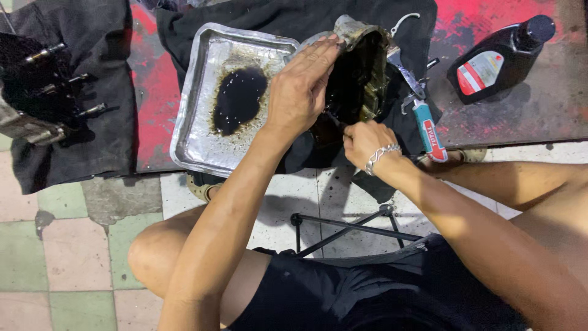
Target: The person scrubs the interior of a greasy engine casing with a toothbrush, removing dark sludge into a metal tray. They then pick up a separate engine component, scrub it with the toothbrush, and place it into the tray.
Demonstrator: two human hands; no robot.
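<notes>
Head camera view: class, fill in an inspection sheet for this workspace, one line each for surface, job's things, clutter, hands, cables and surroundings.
Surface: low red, worn board, partly under dark cloths.
Job's things: oily metal engine cover, tilted on edge beside a metal tray holding a black oil puddle.
Clutter: dark oil bottle lying down, a tube, a wrench, a greasy part with bolts at left.
Hands: left hand steadies the cover's rim; right hand, braceleted, pinches something thin inside it.
Cables: nothing seen.
Surroundings: tiled floor, black metal frame below.
</notes>
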